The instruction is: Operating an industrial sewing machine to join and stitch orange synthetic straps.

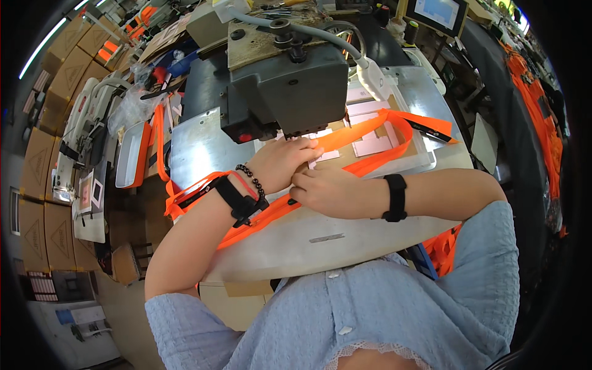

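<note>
A long orange strap (361, 128) loops flat across the work plate under a dark sewing machine head (290, 92). My left hand (285, 161) reaches in beside the needle area, its fingers closed on the strap. Right beside it, my right hand (327, 192) is curled with its fingertips pinched together at the near run of strap; exactly what lies between them is hidden. A black label (428, 129) shows on the strap's far right end. More orange strap (246, 231) passes beneath my left wrist and toward the left.
Pink pieces (373, 145) lie in a clear-edged template (419, 161) under the machine head. An orange-and-white tray (134, 154) stands at the left. A screen (435, 15) is at the back right. Orange straps hang over a dark surface (524, 142) at the far right.
</note>
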### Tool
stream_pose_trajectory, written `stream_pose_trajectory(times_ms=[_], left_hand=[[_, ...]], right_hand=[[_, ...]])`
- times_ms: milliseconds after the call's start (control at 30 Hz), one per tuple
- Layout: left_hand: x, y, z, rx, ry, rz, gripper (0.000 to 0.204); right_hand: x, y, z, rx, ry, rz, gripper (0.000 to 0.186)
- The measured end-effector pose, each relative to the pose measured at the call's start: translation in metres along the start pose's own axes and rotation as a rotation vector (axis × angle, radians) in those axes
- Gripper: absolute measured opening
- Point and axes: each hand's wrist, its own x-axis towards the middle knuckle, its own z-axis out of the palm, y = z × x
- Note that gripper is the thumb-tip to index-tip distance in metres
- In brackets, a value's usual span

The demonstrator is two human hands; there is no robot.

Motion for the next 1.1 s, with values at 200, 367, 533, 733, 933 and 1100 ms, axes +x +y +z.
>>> stream_pose_trajectory(times_ms=[200, 367, 533, 733, 933, 1100], left_hand=[[0.003, 0.001, 0.004, 0.035, -0.050, -0.026, 0.036], [0.001, 0.003, 0.004, -0.016, -0.015, -0.038, 0.036], [0.003, 0.002, 0.006, -0.036, -0.010, -0.032, 0.035], [0.001, 0.001, 0.005, -0.062, -0.003, -0.038, 0.035], [-0.001, 0.007, 0.010, -0.039, 0.057, -0.052, 0.039], [-0.007, 0.012, 0.014, -0.024, 0.090, -0.083, 0.049]], right_hand=[[-0.044, 0.019, -0.056, -0.040, -0.395, 0.209, 0.012], [-0.077, 0.015, -0.099, -0.251, -0.400, 0.208, 0.011], [-0.027, -0.019, -0.032, 0.158, -0.107, 0.101, 0.026], [-0.007, -0.011, 0.019, 0.199, 0.060, 0.150, 0.023], [-0.025, 0.001, -0.048, 0.585, -0.330, 0.403, 0.017], [-0.060, 0.062, -0.088, 0.971, -0.276, 0.435, 0.024]])
